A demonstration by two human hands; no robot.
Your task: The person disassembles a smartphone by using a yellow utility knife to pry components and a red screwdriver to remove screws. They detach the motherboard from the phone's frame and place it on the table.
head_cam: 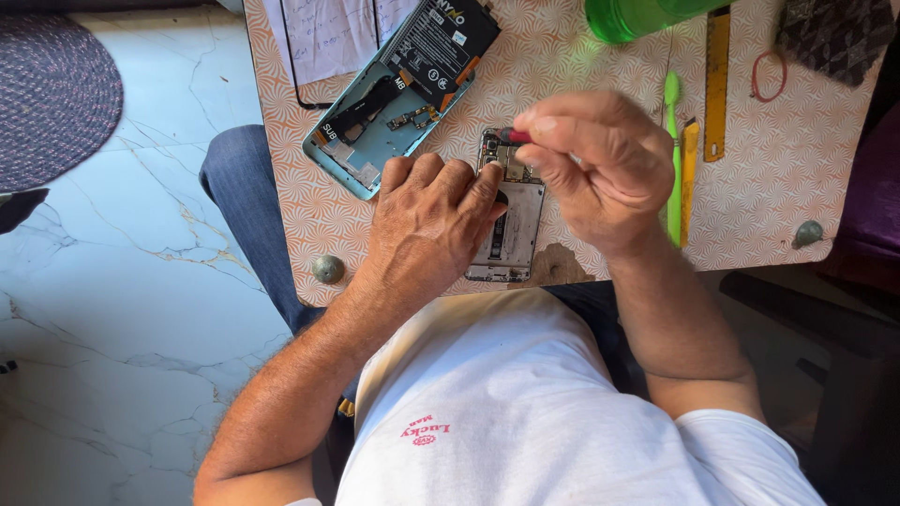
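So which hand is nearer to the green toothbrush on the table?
Right. The right hand sits just beside the green toothbrush, holding a red-handled tool; the left hand rests on the opened phone, farther away.

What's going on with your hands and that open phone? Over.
Left hand pinning opened phone. Right hand pinching red-handled tool at its top. Nothing in the way.

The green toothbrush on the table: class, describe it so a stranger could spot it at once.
Start at the patterned table on the person's lap, then find the right hand. Just beyond it lies a toothbrush, lengthwise beside a yellow pry tool and yellow ruler. It alone is bright green.
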